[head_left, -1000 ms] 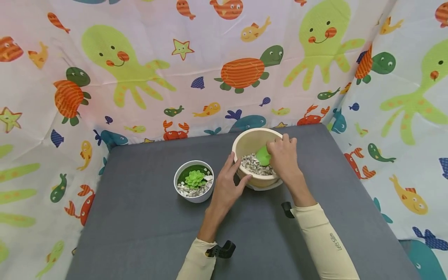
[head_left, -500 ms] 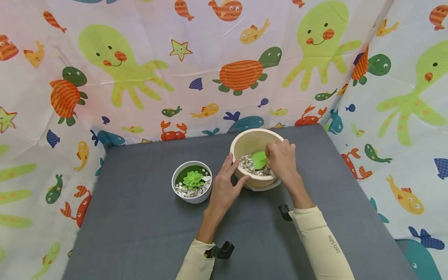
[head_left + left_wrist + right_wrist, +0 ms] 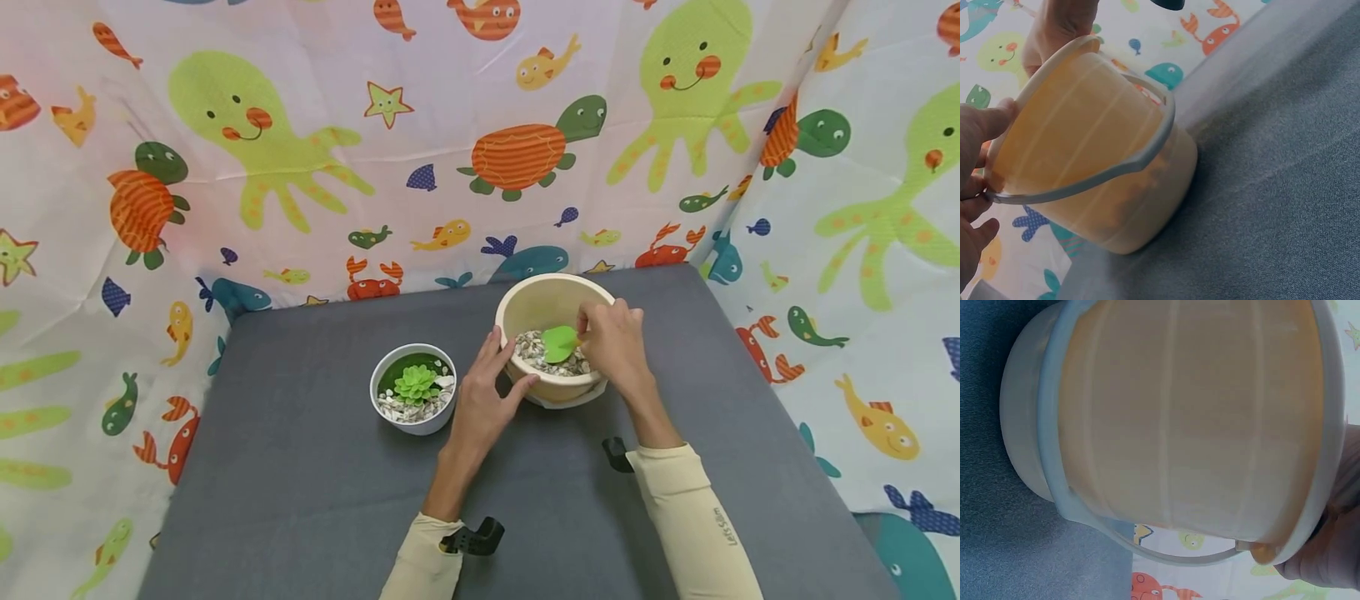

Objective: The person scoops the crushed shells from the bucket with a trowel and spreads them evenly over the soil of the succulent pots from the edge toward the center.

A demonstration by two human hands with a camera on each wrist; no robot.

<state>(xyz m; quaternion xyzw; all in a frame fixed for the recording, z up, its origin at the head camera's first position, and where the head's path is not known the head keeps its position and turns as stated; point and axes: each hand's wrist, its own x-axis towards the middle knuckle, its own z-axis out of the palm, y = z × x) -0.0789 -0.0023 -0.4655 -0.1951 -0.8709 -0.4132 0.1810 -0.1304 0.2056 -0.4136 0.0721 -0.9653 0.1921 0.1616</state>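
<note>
A cream bucket (image 3: 528,302) with a pale swing handle (image 3: 1094,181) stands near the table's far edge, small grey-white stones (image 3: 534,350) in its bottom. My left hand (image 3: 483,400) holds its left rim, the thumb at the near side and the other fingers spread along the left. Above the bucket's right side, my right hand (image 3: 613,342) pinches the handle end of a small green toy shovel (image 3: 560,342). The blade lies over the stones; the fingers hide most of its handle. In the right wrist view the bucket wall hides the shovel, and only part of the right hand (image 3: 1335,544) shows.
A white pot (image 3: 420,427) with a green succulent (image 3: 416,384) and white stones stands left of my left hand. Grey cloth (image 3: 322,483) covers the table. A curtain with sea animals (image 3: 442,108) hangs close behind the bucket and along both sides.
The shovel blade has shifted slightly towards me and more of it shows. The right hand has moved a little to the right. The left hand stays on the rim.
</note>
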